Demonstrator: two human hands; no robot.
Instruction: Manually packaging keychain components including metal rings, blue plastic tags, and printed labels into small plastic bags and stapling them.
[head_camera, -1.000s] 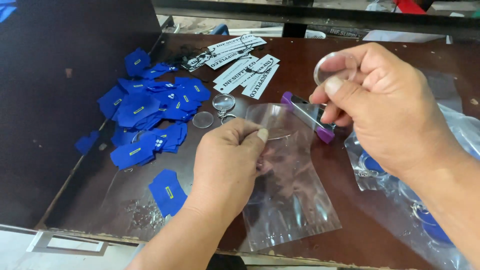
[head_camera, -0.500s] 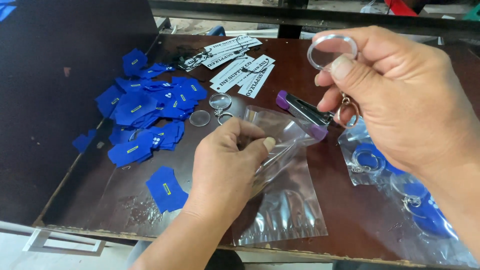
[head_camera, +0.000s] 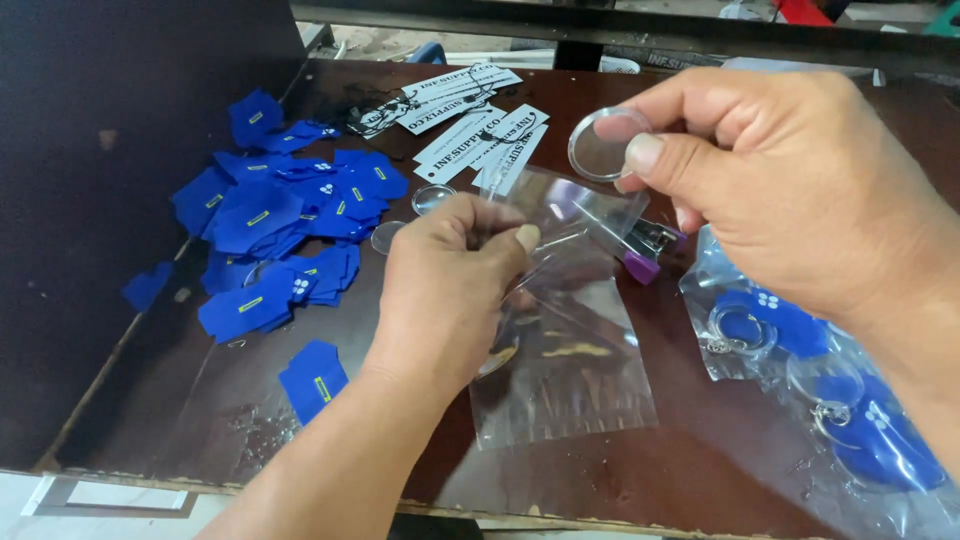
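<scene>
My left hand (head_camera: 450, 285) pinches the top edge of a small clear plastic bag (head_camera: 565, 350) and lifts it off the dark brown table (head_camera: 700, 470). My right hand (head_camera: 790, 180) holds a round clear plastic keychain disc (head_camera: 603, 145) between thumb and fingers, just above the bag's mouth. A purple and black stapler (head_camera: 645, 250) lies on the table behind the bag, partly hidden by it.
A heap of blue shirt-shaped cutouts (head_camera: 280, 230) covers the table's left side. White printed tags (head_camera: 470, 120) lie at the back. Two loose clear discs (head_camera: 432, 198) sit near them. Bagged blue keychains (head_camera: 800, 350) lie at the right. A dark panel (head_camera: 120, 150) stands on the left.
My right hand has turned the clear disc down toward the bag's mouth. My left hand has raised the bag's top edge closer to the disc.
</scene>
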